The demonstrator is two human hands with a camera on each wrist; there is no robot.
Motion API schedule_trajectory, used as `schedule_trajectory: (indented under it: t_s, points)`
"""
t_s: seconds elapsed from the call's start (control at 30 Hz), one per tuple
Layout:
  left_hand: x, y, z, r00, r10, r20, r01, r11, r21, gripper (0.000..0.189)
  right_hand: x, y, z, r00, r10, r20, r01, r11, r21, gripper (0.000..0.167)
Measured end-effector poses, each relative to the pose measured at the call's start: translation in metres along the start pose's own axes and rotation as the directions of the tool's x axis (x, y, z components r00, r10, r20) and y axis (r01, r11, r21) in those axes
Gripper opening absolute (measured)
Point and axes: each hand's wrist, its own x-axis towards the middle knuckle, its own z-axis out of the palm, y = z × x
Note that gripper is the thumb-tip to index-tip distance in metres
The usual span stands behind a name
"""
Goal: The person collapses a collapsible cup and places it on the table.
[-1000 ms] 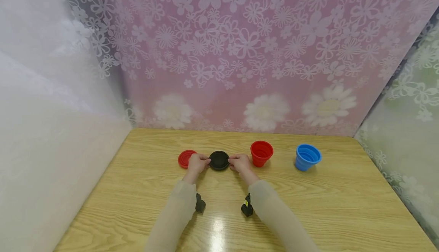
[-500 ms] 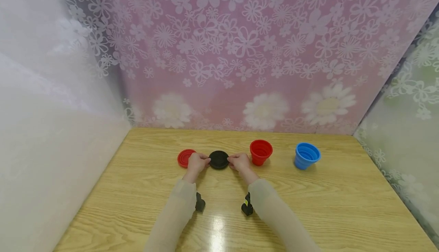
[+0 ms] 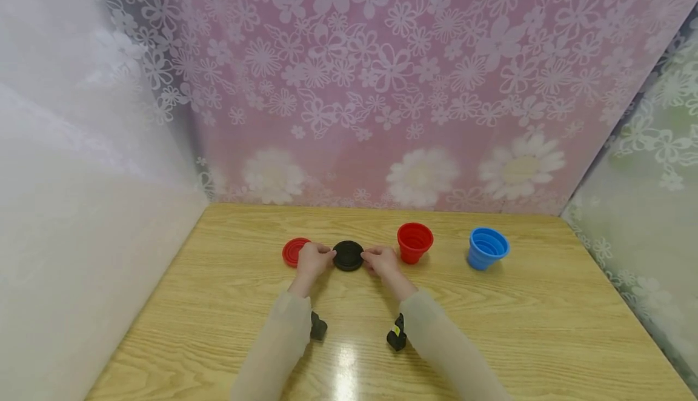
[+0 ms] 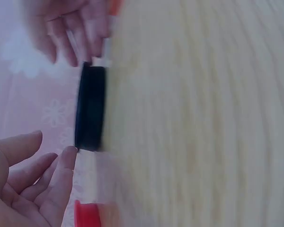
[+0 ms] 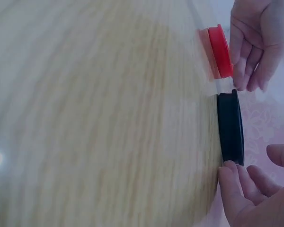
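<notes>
A black collapsible cup [image 3: 348, 256], pressed flat into a disc, lies on the table between my two hands. My left hand [image 3: 314, 258] touches its left edge with the fingertips. The left wrist view shows that thumb standing apart from the rim. From the other side, my right hand [image 3: 383, 260] has its fingertips at the right edge, its thumb also apart in the right wrist view. Partly behind the left hand lies a flattened red collapsible cup [image 3: 292, 252]. Just right of the right hand stands an expanded red collapsible cup [image 3: 415, 243], its mouth upward.
An expanded blue collapsible cup [image 3: 488, 248] stands further right on the wooden table [image 3: 523, 328]. Behind the table hangs a pink flowered curtain [image 3: 349, 116], with pale sheets on the left and right. Dark wrist cameras sit under both sleeves.
The right wrist and sleeve have shifted slightly toward the right and nearer me. Both hands stay at the edges of the flattened black cup, and the other cups keep their places.
</notes>
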Motion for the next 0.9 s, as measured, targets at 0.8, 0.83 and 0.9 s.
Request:
schedule_trajectory:
  t_s: [0.8, 0.83, 0.9]
  points:
    - [-0.02, 0.027, 0.027, 0.95, 0.256, 0.179, -0.228, 0.96, -0.161, 0.025, -0.043, 0.007, -0.063, 0.987, -0.158, -0.009, 0.157, 0.987, -0.029, 0.032]
    - [-0.019, 0.028, 0.029, 0.946, 0.269, 0.179, -0.242, 0.957, -0.16, 0.024, -0.043, 0.007, -0.066, 0.988, -0.153, -0.016, 0.152, 0.988, -0.035, 0.032]
    - [-0.017, 0.029, 0.034, 0.94, 0.29, 0.181, -0.263, 0.951, -0.16, 0.023, -0.045, 0.007, -0.072, 0.989, -0.149, -0.023, 0.148, 0.988, -0.048, 0.032]
